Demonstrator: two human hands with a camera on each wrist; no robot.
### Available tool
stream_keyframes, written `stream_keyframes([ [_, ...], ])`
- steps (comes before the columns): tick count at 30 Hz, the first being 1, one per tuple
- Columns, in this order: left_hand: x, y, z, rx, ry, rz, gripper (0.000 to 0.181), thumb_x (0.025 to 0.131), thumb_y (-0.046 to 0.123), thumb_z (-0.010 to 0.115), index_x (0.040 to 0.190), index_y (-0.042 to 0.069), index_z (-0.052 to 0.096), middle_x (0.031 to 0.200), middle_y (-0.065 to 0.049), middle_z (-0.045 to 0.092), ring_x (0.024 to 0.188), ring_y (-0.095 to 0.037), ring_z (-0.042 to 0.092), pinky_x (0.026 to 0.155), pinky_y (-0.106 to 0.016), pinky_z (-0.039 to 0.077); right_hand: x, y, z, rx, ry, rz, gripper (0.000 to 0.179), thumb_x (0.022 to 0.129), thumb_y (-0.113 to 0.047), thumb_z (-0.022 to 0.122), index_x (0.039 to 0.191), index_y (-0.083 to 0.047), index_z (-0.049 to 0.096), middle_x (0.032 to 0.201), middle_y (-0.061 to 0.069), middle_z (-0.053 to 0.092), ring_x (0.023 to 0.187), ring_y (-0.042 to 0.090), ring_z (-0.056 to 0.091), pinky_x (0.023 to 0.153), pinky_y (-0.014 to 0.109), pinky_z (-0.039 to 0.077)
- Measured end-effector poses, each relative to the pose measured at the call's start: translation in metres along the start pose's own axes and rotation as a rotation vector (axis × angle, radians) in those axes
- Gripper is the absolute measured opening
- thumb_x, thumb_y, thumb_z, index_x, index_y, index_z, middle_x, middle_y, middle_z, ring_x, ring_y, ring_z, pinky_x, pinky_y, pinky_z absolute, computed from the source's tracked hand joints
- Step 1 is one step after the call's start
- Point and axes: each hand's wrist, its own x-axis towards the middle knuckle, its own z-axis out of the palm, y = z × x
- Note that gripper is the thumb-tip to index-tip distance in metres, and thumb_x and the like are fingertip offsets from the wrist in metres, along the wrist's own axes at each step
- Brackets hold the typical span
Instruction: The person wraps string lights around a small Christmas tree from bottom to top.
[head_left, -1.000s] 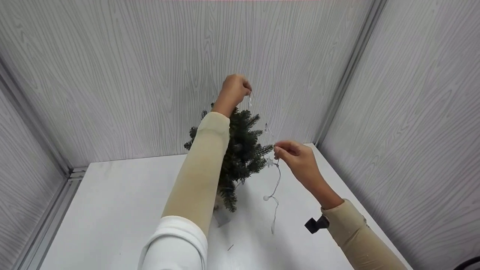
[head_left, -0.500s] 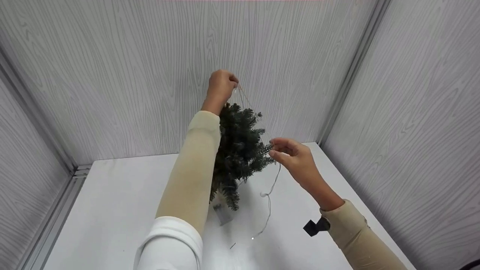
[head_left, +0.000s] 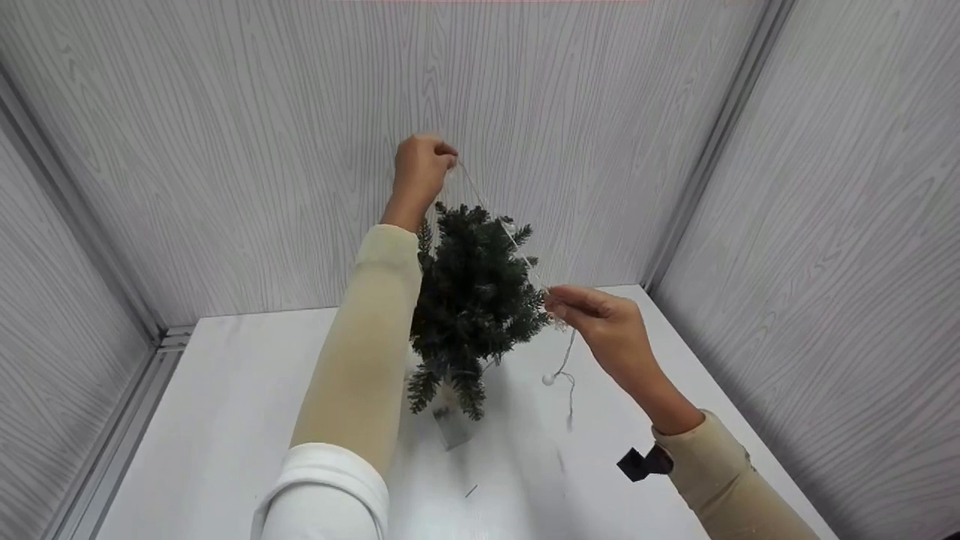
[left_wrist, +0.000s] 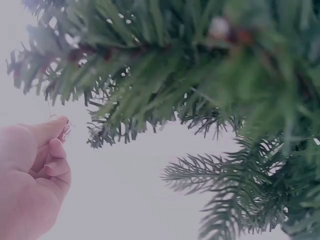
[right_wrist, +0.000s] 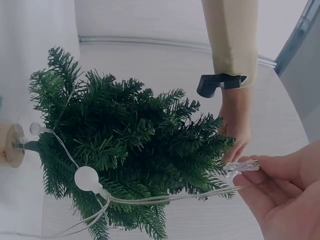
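Observation:
A small artificial Christmas tree (head_left: 480, 292) stands on the white table with a round wooden base (right_wrist: 10, 145). Above its tip, my left hand (head_left: 420, 161) pinches the wire of a string of fairy lights (head_left: 472, 184); in the left wrist view, something clear shows at its fingertips. The wire slants down past the tree to my right hand (head_left: 600, 315), which pinches it by the right-hand branches, along with a clear ornament (right_wrist: 245, 165). Below this hand dangles a loose length with a round white bulb (head_left: 548, 380). More wire and another bulb (right_wrist: 34, 128) lie against the lower branches.
Pale wood-grain panels (head_left: 300, 150) enclose the white table (head_left: 240, 405) at the back and sides. A thin dark sliver (head_left: 471, 491) lies on the tabletop in front of the tree. A black wrist camera (head_left: 645, 465) sits on the right sleeve.
My left hand has moved left and slightly up, drawing the wire across the tree's upper right. My right fingers, parted half a second ago, pinch again. The hanging end has swung right.

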Motion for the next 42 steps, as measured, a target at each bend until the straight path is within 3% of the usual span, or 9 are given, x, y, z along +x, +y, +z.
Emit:
stream_keyframes([
  [5,-0.003,-0.006,0.001,-0.048,0.005,-0.003,0.019,0.097,0.016,0.057,0.107,0.009,0.072,0.106,-0.005,0.069,0.095,-0.015,0.063,0.080,-0.029,0.050,-0.007,-0.003,-0.008,-0.102,0.094,0.005,0.019,0.089,-0.010,0.069,0.106,-0.001,0.072,0.096,0.014,0.072,0.087,0.018,0.071,0.081,0.028,0.054],
  [10,-0.005,-0.009,0.002,-0.076,0.001,0.003,0.018,0.097,0.016,0.058,0.107,0.009,0.072,0.106,-0.005,0.069,0.093,-0.014,0.063,0.078,-0.028,0.050,-0.015,-0.008,-0.017,-0.155,0.061,0.100,0.018,0.090,-0.019,0.069,0.098,-0.003,0.073,0.084,0.012,0.070,0.074,0.019,0.069,0.076,0.029,0.056],
  [17,-0.009,-0.014,0.006,-0.095,-0.035,-0.006,0.017,0.096,0.017,0.059,0.106,0.011,0.072,0.107,-0.004,0.068,0.095,-0.014,0.062,0.079,-0.030,0.050,-0.015,-0.036,-0.017,0.177,0.078,0.133,0.031,0.089,-0.025,0.070,0.097,0.005,0.066,0.072,0.012,0.058,0.064,0.024,0.063,0.077,0.042,0.055],
  [21,-0.009,-0.016,0.007,-0.100,-0.054,0.009,0.017,0.097,0.017,0.059,0.106,0.012,0.072,0.107,-0.002,0.068,0.098,-0.013,0.062,0.082,-0.030,0.049,-0.010,-0.053,-0.008,0.380,0.081,0.120,0.027,0.088,-0.018,0.070,0.093,0.007,0.064,0.067,0.009,0.053,0.059,0.023,0.059,0.074,0.042,0.055],
  [24,-0.010,-0.020,0.005,-0.086,-0.045,0.013,0.017,0.097,0.017,0.058,0.106,0.012,0.072,0.107,-0.003,0.068,0.097,-0.013,0.061,0.080,-0.029,0.049,-0.008,-0.056,0.001,0.452,0.023,0.137,0.019,0.089,-0.012,0.069,0.092,0.006,0.065,0.066,0.008,0.053,0.059,0.022,0.058,0.070,0.039,0.055],
  [28,-0.013,-0.028,0.000,-0.078,-0.031,-0.001,0.018,0.097,0.016,0.057,0.107,0.011,0.071,0.108,-0.004,0.068,0.097,-0.014,0.062,0.077,-0.029,0.049,-0.013,-0.053,0.013,0.417,-0.096,0.153,0.016,0.090,-0.010,0.067,0.097,0.005,0.067,0.068,0.008,0.055,0.063,0.021,0.059,0.071,0.039,0.055],
  [32,-0.016,-0.040,-0.007,-0.100,-0.023,-0.015,0.018,0.097,0.014,0.057,0.107,0.010,0.072,0.109,-0.005,0.068,0.100,-0.015,0.062,0.080,-0.030,0.050,-0.017,-0.052,0.022,0.342,-0.172,0.120,0.016,0.090,-0.012,0.067,0.099,0.002,0.069,0.074,0.008,0.061,0.069,0.020,0.060,0.076,0.044,0.054],
  [37,-0.019,-0.052,-0.017,-0.092,-0.022,-0.022,0.019,0.097,0.015,0.057,0.109,0.010,0.072,0.110,-0.006,0.068,0.102,-0.016,0.062,0.083,-0.031,0.050,-0.020,-0.054,0.031,0.306,-0.189,0.037,0.016,0.091,-0.011,0.066,0.099,0.003,0.067,0.080,0.011,0.064,0.072,0.024,0.063,0.079,0.043,0.053],
  [42,-0.019,-0.058,-0.021,-0.061,0.020,-0.025,0.017,0.096,0.015,0.059,0.106,0.010,0.072,0.108,-0.005,0.068,0.100,-0.017,0.062,0.083,-0.033,0.050,-0.026,-0.056,0.036,0.243,-0.205,-0.015,0.020,0.092,-0.012,0.064,0.104,0.004,0.067,0.085,0.013,0.066,0.077,0.026,0.064,0.079,0.040,0.054],
])
